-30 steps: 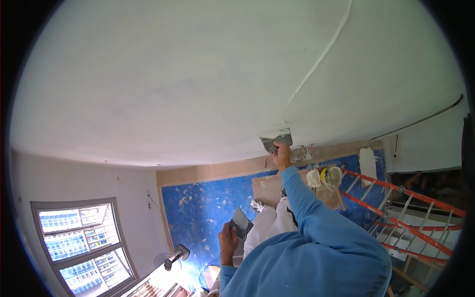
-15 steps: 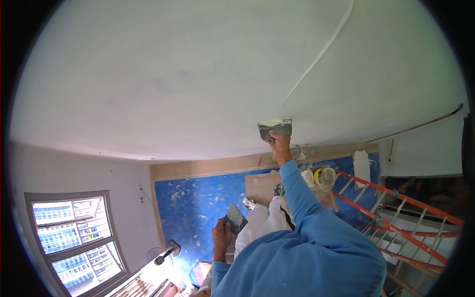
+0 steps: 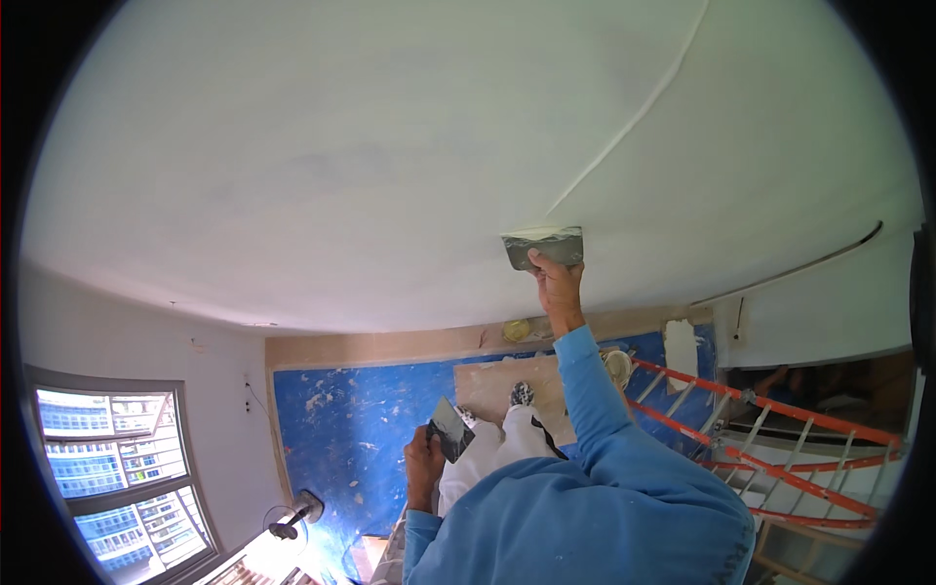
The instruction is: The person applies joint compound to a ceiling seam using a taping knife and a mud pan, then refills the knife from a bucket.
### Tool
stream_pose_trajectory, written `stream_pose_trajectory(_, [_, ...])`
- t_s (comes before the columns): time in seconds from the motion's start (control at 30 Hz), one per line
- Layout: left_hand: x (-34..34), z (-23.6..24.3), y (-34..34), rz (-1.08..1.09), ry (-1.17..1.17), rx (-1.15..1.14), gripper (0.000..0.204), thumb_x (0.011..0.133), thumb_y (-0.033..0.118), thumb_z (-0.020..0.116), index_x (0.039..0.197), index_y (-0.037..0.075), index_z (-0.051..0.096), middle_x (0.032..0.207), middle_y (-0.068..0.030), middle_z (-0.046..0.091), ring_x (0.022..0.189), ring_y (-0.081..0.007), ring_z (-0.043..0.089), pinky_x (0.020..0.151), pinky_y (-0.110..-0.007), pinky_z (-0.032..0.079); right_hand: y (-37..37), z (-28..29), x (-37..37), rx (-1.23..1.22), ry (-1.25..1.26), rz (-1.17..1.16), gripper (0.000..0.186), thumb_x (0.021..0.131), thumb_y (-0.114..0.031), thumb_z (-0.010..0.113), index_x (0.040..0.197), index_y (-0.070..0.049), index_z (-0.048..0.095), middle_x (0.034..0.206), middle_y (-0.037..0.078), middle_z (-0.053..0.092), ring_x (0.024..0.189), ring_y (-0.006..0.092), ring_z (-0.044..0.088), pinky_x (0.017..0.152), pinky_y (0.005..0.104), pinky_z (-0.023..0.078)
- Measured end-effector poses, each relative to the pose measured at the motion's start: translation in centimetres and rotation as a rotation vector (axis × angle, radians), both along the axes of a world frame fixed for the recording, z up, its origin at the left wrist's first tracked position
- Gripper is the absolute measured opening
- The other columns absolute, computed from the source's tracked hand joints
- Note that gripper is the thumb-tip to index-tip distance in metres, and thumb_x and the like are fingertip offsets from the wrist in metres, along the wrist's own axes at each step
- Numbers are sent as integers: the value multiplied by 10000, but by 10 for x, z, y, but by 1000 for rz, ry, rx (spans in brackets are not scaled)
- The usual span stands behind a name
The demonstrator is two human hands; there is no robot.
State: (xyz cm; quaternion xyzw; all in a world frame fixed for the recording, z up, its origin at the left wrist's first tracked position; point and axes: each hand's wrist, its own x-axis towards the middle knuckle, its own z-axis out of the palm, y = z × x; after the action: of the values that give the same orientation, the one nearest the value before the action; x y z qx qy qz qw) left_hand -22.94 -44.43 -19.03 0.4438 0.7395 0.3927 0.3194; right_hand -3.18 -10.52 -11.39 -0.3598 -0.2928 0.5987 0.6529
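My right hand (image 3: 559, 286), at the end of a raised blue sleeve, grips a wide dark putty knife (image 3: 534, 252). Pale filler lines the blade's upper edge, which lies against the white wall (image 3: 390, 175). From just above the blade, a thin raised ridge of filler (image 3: 629, 127) runs up and to the right. Lower down, beside my white trousers, my left hand (image 3: 422, 463) is closed round a second putty knife (image 3: 450, 429). That blade points upward, with grey and dark patches on its face.
Blue sheeting (image 3: 341, 419) with white splashes covers the floor, and a brown board (image 3: 487, 380) lies under my feet. An orange ladder (image 3: 770, 405) lies at the right beside a bucket (image 3: 617, 368). A fan (image 3: 297, 515) stands near the window (image 3: 117, 478) at the left.
My right hand has moved the putty knife slightly up the wall, and its blade now faces me more broadly. The view has shifted, so window and ladder appear further left.
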Motion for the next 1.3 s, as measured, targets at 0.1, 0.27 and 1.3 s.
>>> stream_pose_trajectory(0.1, [0,-6,4,8,-24,4,148,876,44,589,1010,-11,616,749,-229,662,669,-393,679,568,-421,504,-4,45,1,74,-54,-7,346,758,47,766,1070,-24,636,989,69,682,860,195,695,718,340,584])
stream_pose_trajectory(0.27, [-1,-11,13,7,-44,-5,153,867,44,594,1004,-14,630,745,-227,660,655,-386,673,574,-423,499,-2,105,5,179,-113,-18,340,762,26,774,1069,-16,634,993,83,681,864,203,697,726,350,589])
stream_pose_trajectory(1.3, [-3,-19,59,-3,-49,58,115,830,27,570,913,-46,603,787,-267,652,745,-444,655,674,-483,505,-1,389,19,528,-422,-80,374,797,-144,797,1014,107,625,966,181,670,794,279,717,774,401,625])
